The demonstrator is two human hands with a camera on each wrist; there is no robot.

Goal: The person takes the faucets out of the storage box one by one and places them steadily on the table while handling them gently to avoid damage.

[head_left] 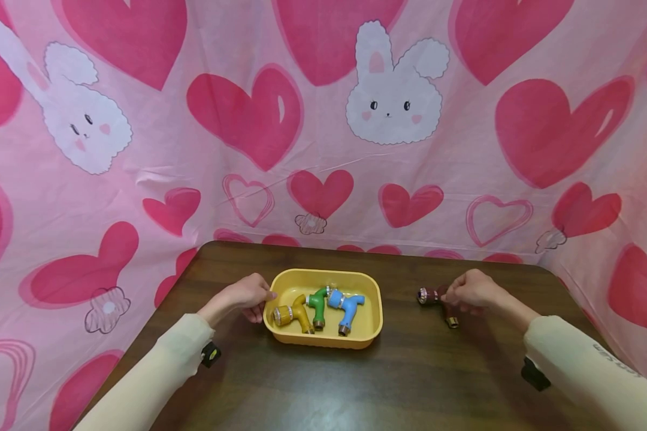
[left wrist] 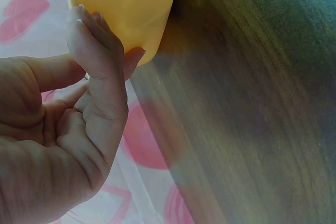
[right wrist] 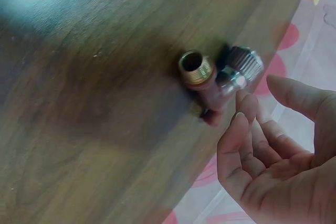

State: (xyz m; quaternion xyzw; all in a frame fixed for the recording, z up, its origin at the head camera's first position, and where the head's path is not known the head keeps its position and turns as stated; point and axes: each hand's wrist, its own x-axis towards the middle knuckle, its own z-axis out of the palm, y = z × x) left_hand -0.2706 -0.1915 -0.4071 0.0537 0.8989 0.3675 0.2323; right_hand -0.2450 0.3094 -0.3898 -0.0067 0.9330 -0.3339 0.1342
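At its left end, the yellow tray (head_left: 323, 341) (left wrist: 126, 9) is gripped by my left hand (head_left: 248, 294) (left wrist: 86, 114), with the thumb at the rim and fingers against the outer wall. Inside lie a yellow tap (head_left: 300, 314), a green tap (head_left: 319, 308) and a blue tap (head_left: 349, 306). To the right, my right hand (head_left: 475, 291) (right wrist: 281, 163) is at a dark red tap (head_left: 446, 310) (right wrist: 212, 94) with a brass threaded end. In the right wrist view its fingers are loosely bent beside this tap, with a gap between thumb and fingertips.
The dark wooden table (head_left: 323, 389) extends around the tray and between the two hands. Behind it and at both sides hangs a pink cloth (head_left: 329, 155) with hearts and rabbits. A corner of the tray shows at the top right of the right wrist view.
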